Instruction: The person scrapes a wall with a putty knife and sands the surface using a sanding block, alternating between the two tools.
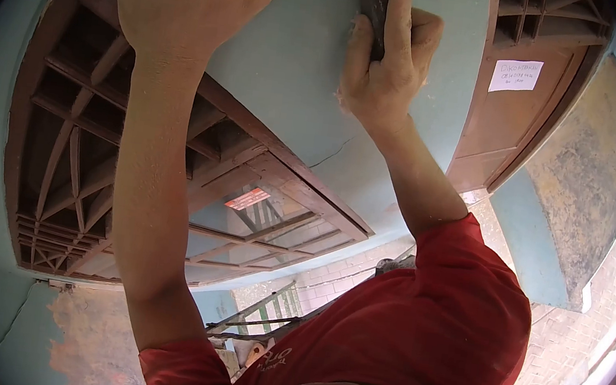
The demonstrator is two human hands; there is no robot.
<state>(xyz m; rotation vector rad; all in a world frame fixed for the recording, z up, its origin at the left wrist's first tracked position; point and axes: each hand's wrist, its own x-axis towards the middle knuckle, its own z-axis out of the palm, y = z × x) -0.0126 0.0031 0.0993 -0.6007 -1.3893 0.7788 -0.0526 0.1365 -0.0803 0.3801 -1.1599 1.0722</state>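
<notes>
My left hand (pixel 189 1) lies back-up against the pale blue-green wall (pixel 293 60), thumb spread out to the side. The fingertips run out of the top edge of the view, and nothing shows in this hand. My right hand (pixel 393 72) is wrapped round a hand tool with a dark, flat handle (pixel 373 16), forefinger stretched along it. A lighter, wood-coloured part shows at the tool's upper end; the rest is cut off, so its kind cannot be told.
A brown wooden window frame with lattice (pixel 75 114) is set in the wall on the left. At right stands a brown door (pixel 504 132) bearing a white paper notice (pixel 515 76). A green slatted ladder-like frame (pixel 271 307) and paved floor (pixel 336 273) lie below. A thin crack (pixel 332 153) marks the wall.
</notes>
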